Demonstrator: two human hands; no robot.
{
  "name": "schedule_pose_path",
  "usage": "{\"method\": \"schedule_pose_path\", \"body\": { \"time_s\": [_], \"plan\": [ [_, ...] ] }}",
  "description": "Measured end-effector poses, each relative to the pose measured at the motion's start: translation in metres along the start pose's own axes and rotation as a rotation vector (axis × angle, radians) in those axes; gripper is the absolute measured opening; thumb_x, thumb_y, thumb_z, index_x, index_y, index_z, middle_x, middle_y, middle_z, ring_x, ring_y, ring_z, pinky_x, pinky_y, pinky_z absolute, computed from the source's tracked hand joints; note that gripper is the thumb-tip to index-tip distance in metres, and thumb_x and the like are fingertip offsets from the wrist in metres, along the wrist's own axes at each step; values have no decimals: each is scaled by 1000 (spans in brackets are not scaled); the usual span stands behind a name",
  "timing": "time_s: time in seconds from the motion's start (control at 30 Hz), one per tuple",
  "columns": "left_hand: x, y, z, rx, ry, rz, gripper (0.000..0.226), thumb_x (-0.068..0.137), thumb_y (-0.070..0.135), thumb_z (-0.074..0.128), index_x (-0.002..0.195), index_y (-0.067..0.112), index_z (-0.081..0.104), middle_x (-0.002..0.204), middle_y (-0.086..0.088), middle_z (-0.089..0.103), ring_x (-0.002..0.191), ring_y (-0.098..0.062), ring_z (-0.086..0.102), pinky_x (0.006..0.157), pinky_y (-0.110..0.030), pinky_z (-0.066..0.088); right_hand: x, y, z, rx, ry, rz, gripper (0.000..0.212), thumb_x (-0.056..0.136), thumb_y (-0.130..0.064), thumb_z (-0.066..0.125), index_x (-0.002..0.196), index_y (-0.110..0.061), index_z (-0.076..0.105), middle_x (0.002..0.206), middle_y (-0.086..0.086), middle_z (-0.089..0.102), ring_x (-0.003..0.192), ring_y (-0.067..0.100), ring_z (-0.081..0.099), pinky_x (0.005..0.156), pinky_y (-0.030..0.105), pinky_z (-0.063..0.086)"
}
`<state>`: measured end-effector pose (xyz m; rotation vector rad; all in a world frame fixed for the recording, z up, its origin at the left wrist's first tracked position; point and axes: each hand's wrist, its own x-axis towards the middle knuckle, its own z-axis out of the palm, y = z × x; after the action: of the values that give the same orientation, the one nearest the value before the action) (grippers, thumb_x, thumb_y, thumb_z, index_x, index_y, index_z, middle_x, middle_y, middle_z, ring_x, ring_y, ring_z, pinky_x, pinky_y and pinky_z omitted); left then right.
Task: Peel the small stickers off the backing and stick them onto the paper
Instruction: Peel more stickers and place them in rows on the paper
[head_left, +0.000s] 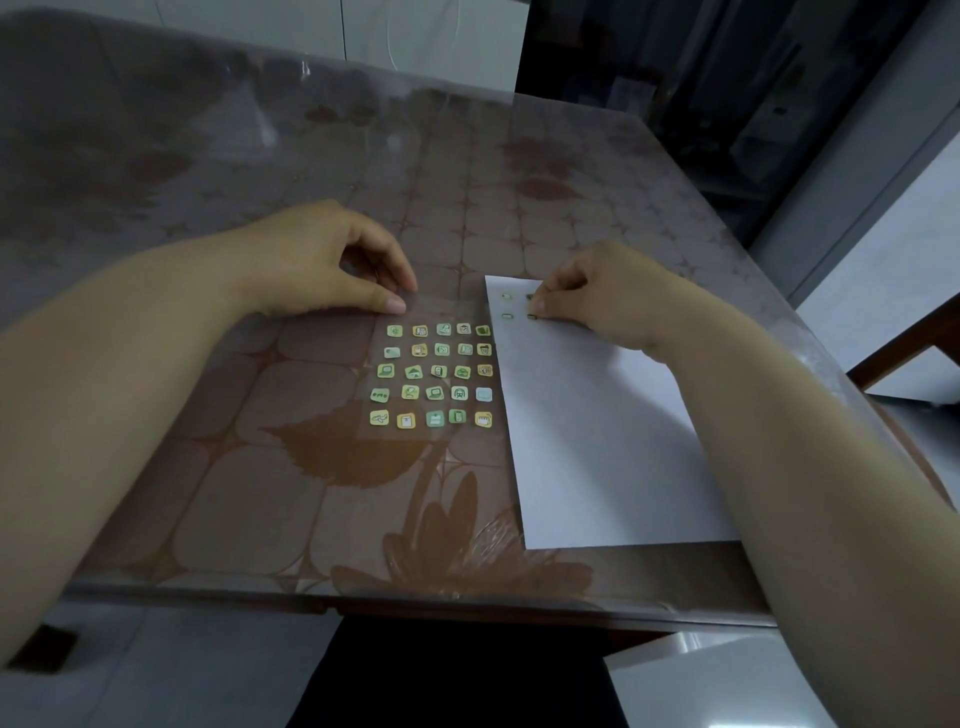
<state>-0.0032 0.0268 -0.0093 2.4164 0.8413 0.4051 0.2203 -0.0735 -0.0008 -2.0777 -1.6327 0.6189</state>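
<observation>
Left hand (332, 265) pins the clear backing (431, 312) under thumb and fingertip, 25 stickers (439, 371) just below it. Right hand (597, 296) pinches closed at the paper (597, 441) top, beside 4 stuck ones. Flimsy, tacky things: lift by a corner. Whether a sticker sits under those fingertips, can't tell.

We hold both bare forearms forward over the bench. Our left hand (322, 260) presses down with thumb and fingers curled; our right hand (602, 296) pinches thumb against forefinger.
</observation>
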Motion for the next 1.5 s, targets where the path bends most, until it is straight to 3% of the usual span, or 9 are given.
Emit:
{"method": "schedule_pose_path", "body": {
  "time_s": [0.27,0.43,0.67,0.8,0.93,1.03,1.17,1.27,1.5],
  "plan": [
    [0,2,0,12,-2,-11,18,69,22,76,82,30,67,74,35,64,74,14,58,66,4,35,2,-2,-1,27,-6,46,21,78,-24,71,93,-9,72,94,7,68,78,13,55,75,27,45],
    [-1,2,0,11,8,-2,18,70,21,76,83,29,68,77,17,68,73,12,58,67,3,36,2,0,0,104,37,78,15,75,-22,74,73,-23,60,72,-7,54,64,6,47,59,19,38],
    [-2,4,-1,19,2,-11,17,71,21,75,83,29,67,75,16,67,74,13,57,66,4,35,2,-1,5,46,55,46,21,76,-24,74,67,-23,55,66,-7,50,59,5,43,53,18,33],
    [-3,5,0,52,0,4,17,73,22,73,87,30,67,81,18,65,80,9,58,67,3,35,-5,-4,11,56,170,-135,14,74,-23,75,69,-21,61,62,-6,42,56,6,38,52,17,33],
    [-5,7,-1,93,-17,25,15,79,26,67,85,39,65,91,17,67,88,0,58,82,-12,42,-12,-20,22,9,153,-329,3,78,-27,70,79,-30,69,67,-12,45,57,0,43,52,5,31],
    [-4,11,2,126,-59,63,19,83,31,61,99,42,61,103,18,61,99,1,55,96,-27,40,-10,-21,26,-68,146,-337,13,85,-25,63,93,-26,73,72,-19,51,62,-7,46,55,2,31],
    [-5,15,8,89,-159,25,51,83,40,56,131,40,39,127,27,43,120,6,38,96,-12,28,-6,-14,23,-90,174,-300,20,91,-24,54,101,-23,71,97,-5,66,70,5,47,60,9,34],
    [-6,16,11,53,-212,6,73,72,52,54,139,37,27,129,33,37,121,11,32,94,-6,24,-4,-13,27,-107,127,-288,23,90,-29,55,108,-26,68,108,0,59,81,9,45,63,19,31],
    [-4,14,12,59,-112,38,52,87,23,57,135,30,38,126,23,52,112,14,41,81,10,23,-4,-19,28,-224,103,-317,18,86,-29,61,102,-23,66,102,0,45,85,11,42,62,18,24]
  ]
}}
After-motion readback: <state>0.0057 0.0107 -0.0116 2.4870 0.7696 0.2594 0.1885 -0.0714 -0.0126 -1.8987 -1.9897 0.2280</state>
